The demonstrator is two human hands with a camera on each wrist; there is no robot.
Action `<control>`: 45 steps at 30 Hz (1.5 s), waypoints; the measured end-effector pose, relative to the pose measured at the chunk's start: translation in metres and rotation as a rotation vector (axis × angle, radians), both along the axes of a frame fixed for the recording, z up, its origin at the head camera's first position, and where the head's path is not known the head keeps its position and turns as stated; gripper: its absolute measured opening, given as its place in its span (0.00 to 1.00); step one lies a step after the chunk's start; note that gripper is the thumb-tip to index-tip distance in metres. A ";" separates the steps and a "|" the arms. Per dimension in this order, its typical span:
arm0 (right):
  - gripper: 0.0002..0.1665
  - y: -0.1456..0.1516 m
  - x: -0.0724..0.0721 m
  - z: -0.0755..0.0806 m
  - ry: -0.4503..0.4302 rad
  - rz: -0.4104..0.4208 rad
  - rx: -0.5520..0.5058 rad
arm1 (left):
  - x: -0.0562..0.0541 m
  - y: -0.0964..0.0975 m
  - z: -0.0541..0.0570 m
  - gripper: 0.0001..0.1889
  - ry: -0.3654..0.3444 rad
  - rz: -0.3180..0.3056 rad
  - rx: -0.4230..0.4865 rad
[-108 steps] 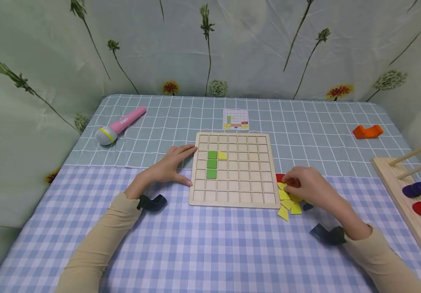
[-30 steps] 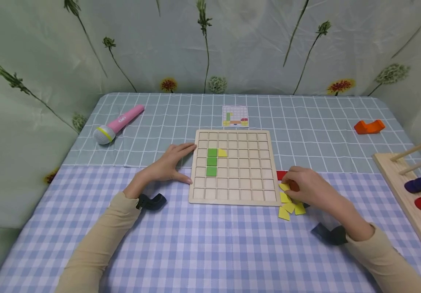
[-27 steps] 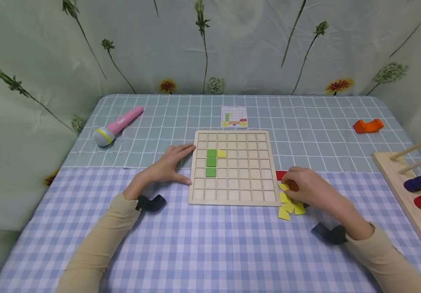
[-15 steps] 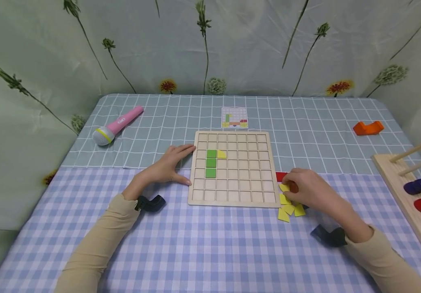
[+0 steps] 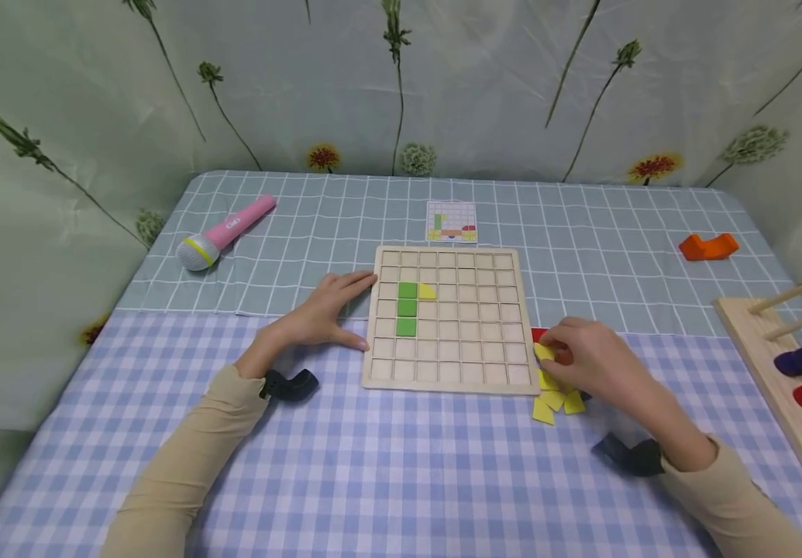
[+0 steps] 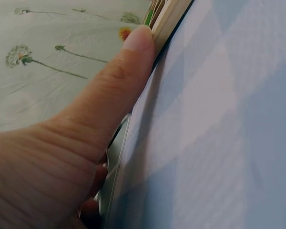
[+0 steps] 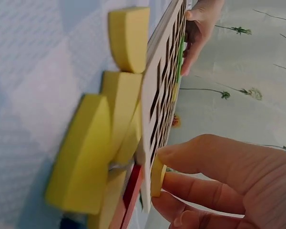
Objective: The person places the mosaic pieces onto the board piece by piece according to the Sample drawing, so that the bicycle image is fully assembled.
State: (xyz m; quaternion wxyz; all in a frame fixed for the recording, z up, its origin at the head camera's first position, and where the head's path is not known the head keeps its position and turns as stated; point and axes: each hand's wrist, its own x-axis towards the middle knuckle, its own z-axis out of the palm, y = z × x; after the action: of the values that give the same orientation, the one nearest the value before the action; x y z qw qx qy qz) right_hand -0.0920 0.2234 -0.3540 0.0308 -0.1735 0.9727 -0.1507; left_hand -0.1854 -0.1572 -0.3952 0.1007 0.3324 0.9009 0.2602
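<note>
Yellow pile [image 5: 552, 400]: by the near right corner of the grid board [image 5: 470, 333].
Right hand [image 5: 587, 356]: pinches a yellow piece [image 7: 157, 175]; a light edge grip seems best.
Left hand [image 5: 317, 314]: fingers outstretched, touching the grid board's left edge.

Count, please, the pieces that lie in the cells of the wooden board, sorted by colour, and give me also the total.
Green squares: 3
Yellow piece with a curved edge: 1
Total in the wooden board: 4
The loose pieces beside the board are left out, as the right hand partly hides them.
</note>
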 end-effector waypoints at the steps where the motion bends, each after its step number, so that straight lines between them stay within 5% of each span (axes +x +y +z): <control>1: 0.12 -0.001 0.000 0.001 0.016 0.004 -0.009 | 0.000 0.001 0.000 0.57 0.008 0.001 -0.003; 26: 0.08 -0.061 0.002 0.011 0.138 0.128 -0.085 | 0.003 0.001 -0.002 0.57 -0.023 0.023 -0.043; 45: 0.10 -0.102 -0.006 0.016 0.029 0.117 -0.058 | -0.001 0.010 0.003 0.57 -0.013 0.022 -0.064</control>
State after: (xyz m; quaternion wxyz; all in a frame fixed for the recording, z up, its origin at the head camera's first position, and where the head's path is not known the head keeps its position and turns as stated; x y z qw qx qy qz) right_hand -0.0983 0.1216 -0.3377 0.0204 -0.2330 0.9565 -0.1743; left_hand -0.1859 -0.1474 -0.3922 0.1140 0.3174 0.9117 0.2346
